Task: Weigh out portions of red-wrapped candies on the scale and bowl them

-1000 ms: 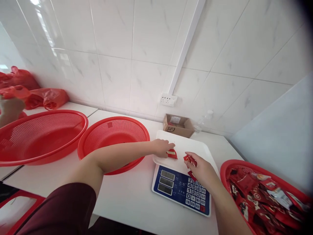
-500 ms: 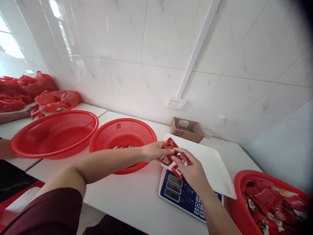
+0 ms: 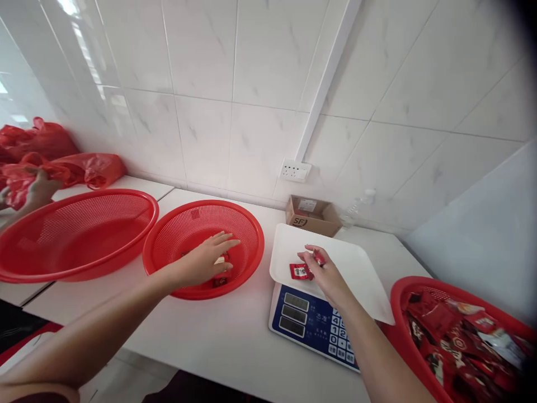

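My left hand [image 3: 206,261] is over the middle red mesh basket [image 3: 259,238], palm down with fingers spread. Beneath it, small red packets [image 3: 221,281] lie on the basket floor, partly hidden by the hand. My right hand [image 3: 327,277] is above the white tray [image 3: 356,263] of a digital scale [image 3: 308,327], its fingers curled round small red packets. One red packet [image 3: 298,271] with a white label sticks out on the hand's left side; another bit of red shows between thumb and fingers. How many it holds is hidden.
At the right stands a red basket [image 3: 396,296] full of red packets. A larger red basket [image 3: 146,207] is at the left. Behind the scale are a cardboard box [image 3: 314,224] and a clear bottle [image 3: 359,206]. Another person's hand [image 3: 42,187] touches red plastic bags [image 3: 100,168].
My left hand has parted from the right and moved left over the middle basket, letting go of the red packets it held. My right hand keeps red packets. The other person's hand has shifted.
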Demonstrator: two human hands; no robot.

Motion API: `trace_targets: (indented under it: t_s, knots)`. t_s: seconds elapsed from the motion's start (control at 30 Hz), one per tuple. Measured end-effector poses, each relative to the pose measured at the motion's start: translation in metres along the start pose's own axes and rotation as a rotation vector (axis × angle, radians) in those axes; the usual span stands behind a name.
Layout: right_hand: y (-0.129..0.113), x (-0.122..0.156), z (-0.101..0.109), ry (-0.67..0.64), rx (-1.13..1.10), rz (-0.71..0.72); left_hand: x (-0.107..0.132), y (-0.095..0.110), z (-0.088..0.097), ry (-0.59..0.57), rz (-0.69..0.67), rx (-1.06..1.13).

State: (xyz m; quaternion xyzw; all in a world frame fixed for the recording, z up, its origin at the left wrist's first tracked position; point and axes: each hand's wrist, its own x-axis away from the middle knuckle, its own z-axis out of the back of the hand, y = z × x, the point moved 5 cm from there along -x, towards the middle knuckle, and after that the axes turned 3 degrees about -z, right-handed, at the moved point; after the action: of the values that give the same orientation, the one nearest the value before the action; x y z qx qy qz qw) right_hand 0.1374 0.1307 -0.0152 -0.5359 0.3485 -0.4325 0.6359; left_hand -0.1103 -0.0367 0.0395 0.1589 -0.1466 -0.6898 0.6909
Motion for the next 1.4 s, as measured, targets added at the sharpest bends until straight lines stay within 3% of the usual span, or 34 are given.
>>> trace_targets:
  t_s: [0.2, 0.37, 0.47, 0.63, 0.83, 0.97, 1.4]
  knots:
    - [0.000, -0.004, 0.010, 0.121, -0.090, -0.016, 0.017, 0.053, -0.022, 0.127, -0.189, 0.171]
    - [-0.005, -0.001, 0.005, 0.088, -0.221, -0.027, -0.007, 0.097, -0.061, 0.124, -0.417, 0.037]
    - [-0.010, 0.003, 0.011, 0.089, -0.043, 0.033, -0.027, 0.113, -0.079, 0.118, -0.480, -0.071]
    - [-0.004, 0.007, 0.034, 0.091, 0.496, 0.060, -0.053, 0.116, -0.095, 0.055, -0.427, -0.208]
    - [-0.002, 0.019, 0.040, 0.005, 0.815, 0.090, -0.059, 0.114, -0.098, 0.076, -0.379, -0.292]
    - [0.000, 0.020, 0.033, -0.032, 0.852, 0.122, -0.053, 0.112, -0.096, 0.119, -0.357, -0.332]
    - [0.001, 0.024, -0.005, -0.039, 0.660, 0.154, -0.041, 0.116, -0.085, 0.149, -0.370, -0.302]
